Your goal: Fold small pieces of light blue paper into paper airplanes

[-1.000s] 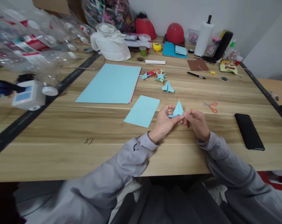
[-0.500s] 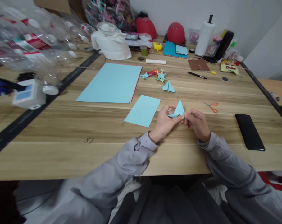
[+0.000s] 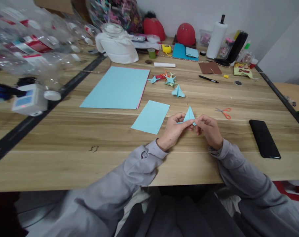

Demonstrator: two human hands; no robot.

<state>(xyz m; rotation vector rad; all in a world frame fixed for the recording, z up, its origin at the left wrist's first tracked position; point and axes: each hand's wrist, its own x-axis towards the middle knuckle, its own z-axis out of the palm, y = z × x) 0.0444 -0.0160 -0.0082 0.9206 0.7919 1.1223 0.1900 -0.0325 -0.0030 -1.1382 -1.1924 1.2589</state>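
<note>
Between my hands is a small folded light-blue paper (image 3: 189, 114), its pointed tip facing away from me. My left hand (image 3: 174, 129) pinches its left and lower part, the thumb pressed along the near edge. My right hand (image 3: 208, 129) is closed at the paper's lower right corner, its fingertips close to my left thumb. The fingers cover part of the folds. A blue paper sheet (image 3: 151, 117) lies flat just left of my left hand. Beyond the hands sits a folded blue paper plane (image 3: 178, 92).
Orange-handled scissors (image 3: 225, 113) and a black phone (image 3: 264, 139) lie to the right. A large blue sheet stack (image 3: 117, 87) is at left, beside several small folded paper figures (image 3: 169, 79). Plastic bottles (image 3: 36, 42) crowd the far left. A black pen (image 3: 208, 79) lies farther back.
The folded paper has tilted slightly in my fingers, and its left flap shows less. Both hands stay in nearly the same place, still gripping it.
</note>
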